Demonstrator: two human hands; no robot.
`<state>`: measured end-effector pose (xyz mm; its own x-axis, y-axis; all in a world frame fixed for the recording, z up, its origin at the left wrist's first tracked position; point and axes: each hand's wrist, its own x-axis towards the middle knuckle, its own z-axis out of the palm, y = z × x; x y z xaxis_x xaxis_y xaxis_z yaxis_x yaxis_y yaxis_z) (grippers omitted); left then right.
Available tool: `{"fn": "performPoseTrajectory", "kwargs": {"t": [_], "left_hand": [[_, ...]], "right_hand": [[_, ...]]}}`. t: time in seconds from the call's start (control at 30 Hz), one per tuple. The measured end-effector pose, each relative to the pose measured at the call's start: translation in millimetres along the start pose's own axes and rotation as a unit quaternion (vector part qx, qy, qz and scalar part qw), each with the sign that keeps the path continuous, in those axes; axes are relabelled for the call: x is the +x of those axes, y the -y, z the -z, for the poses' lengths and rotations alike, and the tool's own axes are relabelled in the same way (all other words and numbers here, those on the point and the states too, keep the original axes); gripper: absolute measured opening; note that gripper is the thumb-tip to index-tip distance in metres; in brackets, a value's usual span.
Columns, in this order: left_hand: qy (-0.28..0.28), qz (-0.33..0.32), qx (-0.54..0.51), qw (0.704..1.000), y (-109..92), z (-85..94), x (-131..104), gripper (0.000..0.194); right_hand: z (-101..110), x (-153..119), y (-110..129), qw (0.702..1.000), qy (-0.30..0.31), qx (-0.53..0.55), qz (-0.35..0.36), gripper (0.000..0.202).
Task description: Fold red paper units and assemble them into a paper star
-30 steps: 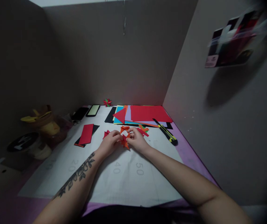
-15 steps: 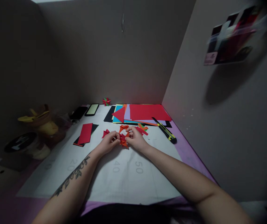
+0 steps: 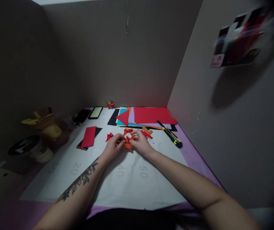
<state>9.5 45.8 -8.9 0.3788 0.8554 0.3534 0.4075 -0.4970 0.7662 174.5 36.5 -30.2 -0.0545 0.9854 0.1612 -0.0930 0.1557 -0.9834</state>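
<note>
Between my hands, just above the white sheet, is a ring-like origami piece (image 3: 128,147) of folded orange and red paper. My left hand (image 3: 114,144) pinches its left side with thumb and forefinger. From the right, my right hand (image 3: 140,142) grips it, fingers curled and thumb pressed in; the fingertips partly hide the folds. A small red folded paper piece (image 3: 109,137) lies just beyond my left hand. Red, orange and green paper strips (image 3: 147,133) lie behind my right hand.
Coloured paper sheets (image 3: 154,115) are stacked at the back, near a yellow-black box cutter (image 3: 170,134). Red and black paper rectangles (image 3: 89,136) lie left, two phones (image 3: 95,112) behind them. A red-green paper star (image 3: 110,104) stands by the wall. Jars (image 3: 39,150) line the left edge.
The view has shifted slightly. My left hand has tilted a little at the orange and red piece, its forearm turning; my right hand keeps its grip in nearly the same place.
</note>
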Motion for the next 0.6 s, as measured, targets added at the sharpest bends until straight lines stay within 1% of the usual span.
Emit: {"fn": "performPoseTrajectory", "kwargs": {"t": [0.07,0.2,0.3,0.47,0.6], "left_hand": [[0.003,-0.006,-0.006,1.000,0.5,1.1,0.0,0.010],[-0.011,0.000,-0.032,0.999,1.0,1.6,0.4,0.010],[-0.013,0.016,-0.035,0.999,-1.7,1.6,0.5,0.008],[-0.017,0.051,-0.040,0.998,-8.5,2.1,0.3,0.006],[-0.029,0.058,-0.039,0.997,-9.5,1.6,1.0,0.007]], "right_hand": [[0.1,0.5,-0.3,1.000,-0.002,0.010,-0.011,0.030],[0.5,1.4,-1.3,1.000,-0.002,0.016,-0.012,0.031],[0.6,1.0,-1.4,1.000,0.001,0.001,0.006,0.029],[-0.1,-2.1,1.1,0.997,-0.007,-0.061,0.050,0.025],[-1.4,-4.0,2.6,0.997,0.001,-0.059,0.045,0.026]]}}
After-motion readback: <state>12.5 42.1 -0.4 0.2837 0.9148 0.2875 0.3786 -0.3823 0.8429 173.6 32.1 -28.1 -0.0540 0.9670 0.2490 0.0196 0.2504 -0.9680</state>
